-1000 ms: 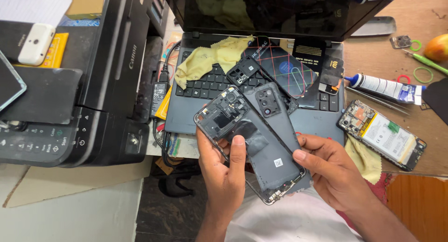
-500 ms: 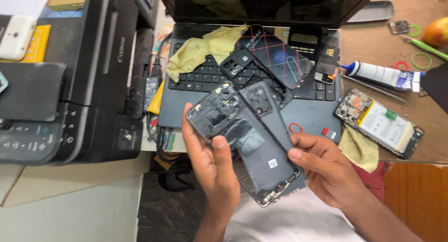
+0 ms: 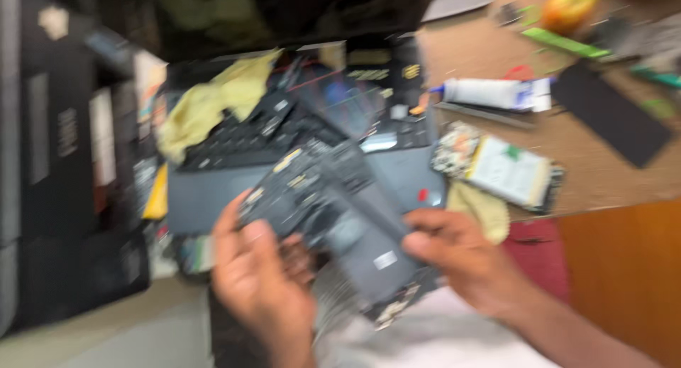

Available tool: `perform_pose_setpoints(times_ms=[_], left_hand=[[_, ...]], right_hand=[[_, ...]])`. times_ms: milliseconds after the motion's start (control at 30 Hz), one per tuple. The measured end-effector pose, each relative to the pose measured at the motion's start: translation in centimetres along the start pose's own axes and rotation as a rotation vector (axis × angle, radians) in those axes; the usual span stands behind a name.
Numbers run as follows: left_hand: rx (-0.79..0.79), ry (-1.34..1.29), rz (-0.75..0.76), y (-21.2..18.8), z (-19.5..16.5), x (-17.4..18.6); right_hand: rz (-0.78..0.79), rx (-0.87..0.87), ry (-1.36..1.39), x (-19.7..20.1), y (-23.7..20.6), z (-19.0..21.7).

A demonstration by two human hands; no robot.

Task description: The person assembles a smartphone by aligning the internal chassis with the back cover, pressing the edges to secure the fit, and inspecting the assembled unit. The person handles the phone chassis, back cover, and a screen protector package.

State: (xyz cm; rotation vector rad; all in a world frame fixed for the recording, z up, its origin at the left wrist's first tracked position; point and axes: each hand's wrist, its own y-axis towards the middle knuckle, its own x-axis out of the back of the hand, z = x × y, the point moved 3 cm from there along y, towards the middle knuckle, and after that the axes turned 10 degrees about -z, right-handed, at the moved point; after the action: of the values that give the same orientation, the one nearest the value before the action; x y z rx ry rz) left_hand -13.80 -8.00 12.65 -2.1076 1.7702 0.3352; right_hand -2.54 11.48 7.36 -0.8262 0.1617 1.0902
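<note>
Here, hands: the left hand and right hand both grasp an opened phone and its dark back cover, held low in front of the person above the laptop; the whole view is blurred, so finger detail is soft.
Left hand pose: palm turned towards the camera, thumb laid up along the phone's left edge, fingers curled beneath it.
Right hand pose: comes in from the lower right, wrist angled inward, thumb pressed on the cover's right side, fingers hidden under it.
Where the phone is: in the air between both hands, tilted, its exposed boards facing up, the cover lying partly over its lower half.
Risk, slip: the cover seems only loosely seated; a weak pinch could let it slide off and drop onto the keyboard.
Risk, damage: a thumb pressing on bare boards or a thin cable could bend or tear something.
Risk, clutter: parts lie on the keys just beyond the hands, so a careless lowering could knock them.
Around: a yellow cloth on the laptop, a second opened phone to the right, a glue tube beyond it, a black printer at the left.
</note>
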Motion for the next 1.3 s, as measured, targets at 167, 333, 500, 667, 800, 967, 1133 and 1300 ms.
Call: perform_pose_setpoints(times_ms=[167,333,500,667,800,967,1133,1300], left_hand=[[0.031,0.093,0.116,-3.0,-0.1,-4.3],[0.063,0.085,0.164,-5.7,-0.5,-8.5],[0.076,0.072,0.183,-7.4,0.6,-11.9],[0.1,0.127,0.124,-8.7,2.7,-13.9],[0.036,0.207,0.123,-9.6,4.0,-15.3],[-0.049,0.106,0.11,-9.4,5.6,-16.1],[-0.095,0.11,0.041,-9.0,6.3,-15.5],[-0.062,-0.009,0.071,-8.8,6.4,-15.0]], right_hand=[[0.025,0.063,0.047,3.9,-2.4,3.9],[0.128,0.056,0.19,6.9,-4.4,7.5],[0.167,0.083,0.192,9.1,-5.7,10.1],[0.129,0.143,0.155,11.1,-6.4,11.5],[0.043,0.226,-0.056,12.5,-6.8,11.9],[-0.124,0.242,-0.08,14.6,-4.3,11.7],[-0.318,0.408,-0.293,18.8,-0.3,14.6],[-0.341,0.508,-0.441,22.3,1.3,17.1]])
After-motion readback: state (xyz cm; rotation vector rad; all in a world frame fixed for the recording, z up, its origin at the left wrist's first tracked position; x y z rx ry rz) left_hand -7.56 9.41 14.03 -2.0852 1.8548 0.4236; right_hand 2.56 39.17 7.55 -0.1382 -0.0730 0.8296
